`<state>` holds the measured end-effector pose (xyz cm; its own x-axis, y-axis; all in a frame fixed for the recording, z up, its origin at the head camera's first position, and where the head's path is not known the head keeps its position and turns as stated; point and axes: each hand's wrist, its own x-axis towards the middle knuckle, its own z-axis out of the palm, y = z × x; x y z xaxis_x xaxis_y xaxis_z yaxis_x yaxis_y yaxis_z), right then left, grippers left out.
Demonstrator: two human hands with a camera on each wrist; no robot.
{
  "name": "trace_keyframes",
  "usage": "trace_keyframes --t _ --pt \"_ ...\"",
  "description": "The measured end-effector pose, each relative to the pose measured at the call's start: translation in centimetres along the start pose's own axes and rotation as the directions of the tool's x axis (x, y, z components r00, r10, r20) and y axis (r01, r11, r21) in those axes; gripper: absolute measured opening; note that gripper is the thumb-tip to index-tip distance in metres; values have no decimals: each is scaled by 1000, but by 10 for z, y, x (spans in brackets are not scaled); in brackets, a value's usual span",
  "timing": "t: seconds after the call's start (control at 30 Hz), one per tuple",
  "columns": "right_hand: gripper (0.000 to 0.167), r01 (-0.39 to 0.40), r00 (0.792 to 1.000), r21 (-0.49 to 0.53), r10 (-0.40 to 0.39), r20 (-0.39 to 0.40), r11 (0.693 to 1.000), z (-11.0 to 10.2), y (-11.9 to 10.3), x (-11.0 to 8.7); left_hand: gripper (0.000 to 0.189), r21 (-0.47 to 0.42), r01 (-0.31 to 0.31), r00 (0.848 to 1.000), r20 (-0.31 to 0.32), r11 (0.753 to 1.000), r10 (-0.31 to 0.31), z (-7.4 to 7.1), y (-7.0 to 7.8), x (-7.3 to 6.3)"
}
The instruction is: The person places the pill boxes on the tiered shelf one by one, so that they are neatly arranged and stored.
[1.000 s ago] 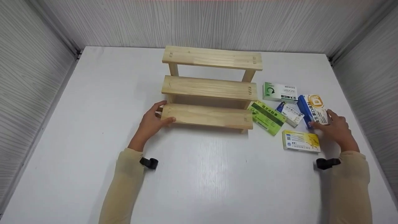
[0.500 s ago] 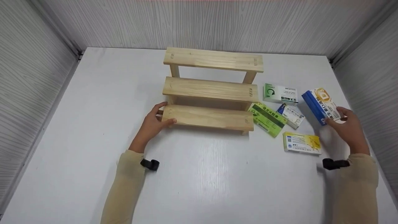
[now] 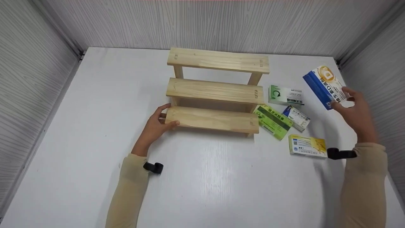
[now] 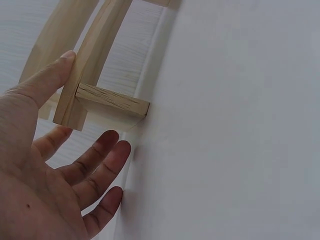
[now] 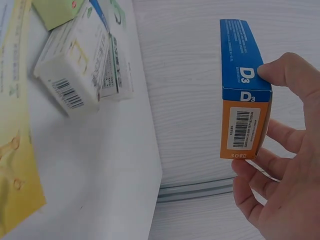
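Note:
A wooden three-tier rack (image 3: 215, 90) stands at the middle of the table. My left hand (image 3: 154, 128) holds the left end of its lowest step, thumb on the front edge and forefinger behind. In the left wrist view the other fingers are spread below the wood. My right hand (image 3: 357, 110) grips a blue, white and orange vitamin D3 medicine box (image 3: 327, 85) by its near end, between thumb and fingers. The box is tilted and raised above the table, right of the rack; its D3 end panel faces the right wrist view.
Between rack and right hand lie a white-green medicine box (image 3: 286, 95), a bright green box (image 3: 273, 121), a small white-blue box (image 3: 296, 117) and a yellow-white box (image 3: 307, 146). Wood-grain panels (image 3: 221, 25) wall the white table (image 3: 202, 183) at the back and sides.
My right hand has lifted the vitamin D3 box from among the other boxes and carried it up, toward the table's back right. My left hand stays on the rack.

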<state>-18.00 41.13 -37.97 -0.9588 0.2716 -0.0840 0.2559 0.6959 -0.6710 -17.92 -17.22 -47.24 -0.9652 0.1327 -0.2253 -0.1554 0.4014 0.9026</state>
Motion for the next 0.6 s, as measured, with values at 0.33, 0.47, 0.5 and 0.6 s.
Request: trace_keyframes --t 0.33,0.47,0.5,0.6 --pt "68 115 993 -1 -115 -7 993 0 -38 3 83 -9 14 1000 0 1000 -14 -2 -1 -2" --pt "64 186 982 22 -185 -27 982 3 -54 3 83 -2 14 1000 -3 1000 -14 -2 -1 -2" --pt "62 206 978 34 -205 -35 978 3 -58 3 83 2 13 1000 -3 1000 -13 -2 -1 -2" --pt "60 250 968 58 -247 -44 967 6 -71 4 83 9 11 1000 -4 1000 -11 -2 -3 -1"
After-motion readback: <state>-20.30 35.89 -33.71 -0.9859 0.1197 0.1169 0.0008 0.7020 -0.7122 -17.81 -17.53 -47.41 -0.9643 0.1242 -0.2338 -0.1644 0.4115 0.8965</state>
